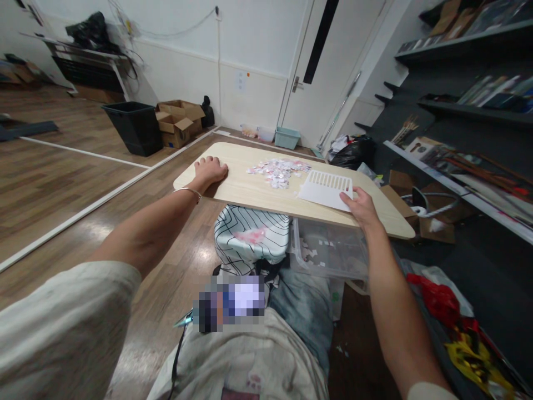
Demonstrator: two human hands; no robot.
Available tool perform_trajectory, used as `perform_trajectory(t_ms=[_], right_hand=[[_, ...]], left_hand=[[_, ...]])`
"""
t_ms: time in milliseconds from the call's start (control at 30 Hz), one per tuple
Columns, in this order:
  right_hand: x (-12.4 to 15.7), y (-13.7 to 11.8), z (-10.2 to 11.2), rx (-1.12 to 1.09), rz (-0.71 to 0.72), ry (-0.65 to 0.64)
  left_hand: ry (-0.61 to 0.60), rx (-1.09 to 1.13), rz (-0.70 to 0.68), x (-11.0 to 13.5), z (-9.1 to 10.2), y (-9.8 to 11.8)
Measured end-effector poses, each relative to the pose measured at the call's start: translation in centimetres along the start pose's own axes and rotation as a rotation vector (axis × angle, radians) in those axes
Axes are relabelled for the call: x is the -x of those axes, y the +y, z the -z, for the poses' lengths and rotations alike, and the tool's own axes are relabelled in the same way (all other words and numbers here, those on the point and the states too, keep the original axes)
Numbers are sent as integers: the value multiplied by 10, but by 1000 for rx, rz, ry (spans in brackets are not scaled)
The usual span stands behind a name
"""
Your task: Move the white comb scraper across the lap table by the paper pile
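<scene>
A white slotted sheet [327, 190], with a row of narrow cut-outs along its far side, rests on the pale wooden tabletop [245, 180]. My right hand [361, 206] pinches its right edge between thumb and fingers. To the left of the sheet, a loose heap of small white and pinkish paper pieces [280, 171] is spread over the board. My left hand [211, 169] lies palm down near the board's left end, fingers slightly bent and apart, holding nothing.
Below the board are a clear plastic bin [333, 250] with paper scraps and a white bag with black lines [254, 233]. A black trash bin [135, 130] and cardboard boxes [179, 122] stand back left. Dark shelves [470, 111] line the right side.
</scene>
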State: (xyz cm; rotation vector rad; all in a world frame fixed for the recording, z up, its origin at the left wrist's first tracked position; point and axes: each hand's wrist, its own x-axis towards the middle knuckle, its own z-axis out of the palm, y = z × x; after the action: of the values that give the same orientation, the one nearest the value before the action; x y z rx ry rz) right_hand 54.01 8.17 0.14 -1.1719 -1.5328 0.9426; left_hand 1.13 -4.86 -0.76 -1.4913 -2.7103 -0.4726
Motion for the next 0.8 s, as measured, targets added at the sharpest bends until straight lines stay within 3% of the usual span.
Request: perform_trajectory(t_ms=[333,633,800], right_hand=[[7,-10,4,-12,13,188],[7,-10,6,-104,-38,148],[9,-14,8,-59,-110,-8]], left_hand=[[7,22,1,-2,-4,-1],[7,10,3,-3,-4,-2],[8,24,-6,-5,-5,-3]])
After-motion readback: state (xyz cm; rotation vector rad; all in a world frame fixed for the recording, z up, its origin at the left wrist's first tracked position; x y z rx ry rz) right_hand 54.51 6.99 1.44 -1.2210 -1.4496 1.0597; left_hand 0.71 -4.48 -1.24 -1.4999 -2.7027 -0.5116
